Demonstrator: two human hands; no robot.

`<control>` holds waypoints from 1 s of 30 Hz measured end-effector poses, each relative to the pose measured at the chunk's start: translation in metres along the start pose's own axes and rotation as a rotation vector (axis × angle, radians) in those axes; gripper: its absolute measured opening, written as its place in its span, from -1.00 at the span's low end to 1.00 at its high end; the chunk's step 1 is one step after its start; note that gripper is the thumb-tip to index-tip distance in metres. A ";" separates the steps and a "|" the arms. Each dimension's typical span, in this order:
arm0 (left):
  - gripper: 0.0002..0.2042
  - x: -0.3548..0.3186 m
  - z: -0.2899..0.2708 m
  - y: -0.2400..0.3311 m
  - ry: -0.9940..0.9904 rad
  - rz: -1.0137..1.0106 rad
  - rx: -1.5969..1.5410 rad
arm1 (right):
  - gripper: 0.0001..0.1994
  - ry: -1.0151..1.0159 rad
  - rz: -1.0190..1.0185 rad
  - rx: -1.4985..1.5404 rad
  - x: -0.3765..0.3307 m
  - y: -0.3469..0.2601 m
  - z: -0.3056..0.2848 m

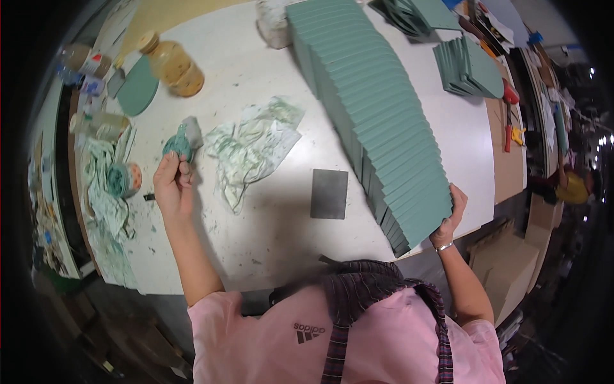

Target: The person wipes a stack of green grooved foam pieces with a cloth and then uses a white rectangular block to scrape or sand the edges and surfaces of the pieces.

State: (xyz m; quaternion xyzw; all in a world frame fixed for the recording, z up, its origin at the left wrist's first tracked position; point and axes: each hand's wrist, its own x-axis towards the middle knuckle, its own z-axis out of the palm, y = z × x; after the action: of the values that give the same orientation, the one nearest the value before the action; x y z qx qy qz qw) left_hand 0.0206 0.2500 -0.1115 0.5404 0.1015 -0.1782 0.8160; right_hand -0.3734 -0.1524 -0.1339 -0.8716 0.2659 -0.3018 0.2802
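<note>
White tabletop (470, 141); left hand (173, 187) pinching green-smeared object (173, 146); right hand (451, 216), fingers curled against center-right fanned green panels (384, 115): likely stiff; grip edges.

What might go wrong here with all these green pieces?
The overlapping row of green pieces reaches the table's near edge, so a push from the right hand could perhaps slip some off. The green-smeared object in the left hand might stain whatever it brushes. The green-stained jar seems open and could spill if knocked.
</note>
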 end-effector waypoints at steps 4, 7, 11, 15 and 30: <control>-0.81 0.005 0.063 -0.007 -0.259 -0.083 -0.074 | -0.17 0.004 -0.041 0.006 -0.001 0.004 -0.003; -0.78 0.014 0.103 -0.013 -0.382 -0.112 -0.077 | -0.19 -0.007 -0.042 -0.013 -0.002 0.005 -0.003; -0.77 0.025 0.155 -0.015 -0.444 0.008 0.257 | -0.19 0.004 -0.015 -0.022 -0.005 0.008 -0.003; -0.78 0.038 0.190 -0.010 -0.661 0.493 0.771 | -0.17 0.007 -0.003 -0.004 -0.006 0.010 -0.005; -0.63 0.057 0.236 0.010 -0.936 1.211 1.342 | -0.23 -0.025 -0.077 -0.051 -0.004 0.012 -0.006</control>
State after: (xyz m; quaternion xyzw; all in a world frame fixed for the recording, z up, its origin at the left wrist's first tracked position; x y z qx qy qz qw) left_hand 0.0702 0.0270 -0.0303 0.7233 -0.6395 0.0513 0.2552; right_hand -0.3836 -0.1604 -0.1387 -0.8919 0.2362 -0.2944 0.2493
